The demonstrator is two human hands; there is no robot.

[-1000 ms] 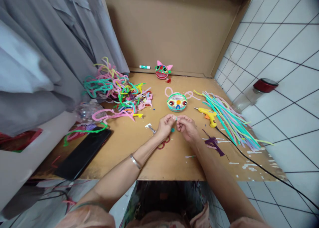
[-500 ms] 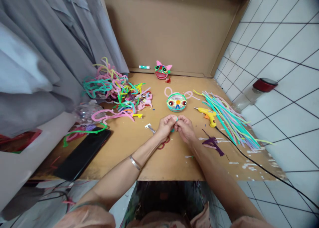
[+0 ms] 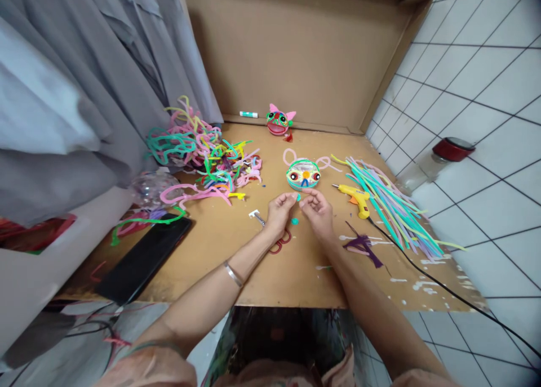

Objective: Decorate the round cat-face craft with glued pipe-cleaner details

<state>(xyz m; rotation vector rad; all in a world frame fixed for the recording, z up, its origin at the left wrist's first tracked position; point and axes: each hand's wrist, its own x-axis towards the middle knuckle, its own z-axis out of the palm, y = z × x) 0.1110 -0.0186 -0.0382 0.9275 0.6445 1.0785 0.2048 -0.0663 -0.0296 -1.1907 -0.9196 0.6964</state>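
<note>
My left hand (image 3: 279, 211) and my right hand (image 3: 316, 211) meet over the middle of the brown work board (image 3: 236, 263), fingertips pinched together on a small teal piece (image 3: 298, 197). Another small teal bit (image 3: 295, 221) lies on the board just below them. Right behind the hands sits a round pipe-cleaner face (image 3: 303, 174) with pink loop ears. A second, pink-eared face (image 3: 278, 121) stands at the back by the cardboard wall.
A tangled heap of coloured pipe cleaners (image 3: 203, 153) lies left, straight ones (image 3: 389, 204) right. Close to my right hand are a yellow glue gun (image 3: 357, 197) with its black cord and purple scraps (image 3: 362, 244). A black phone (image 3: 143, 258), red scissors (image 3: 279, 241) and a jar (image 3: 439, 156) are nearby.
Both hands have risen a little toward the round face, still pinching the teal piece. The view has shifted slightly.
</note>
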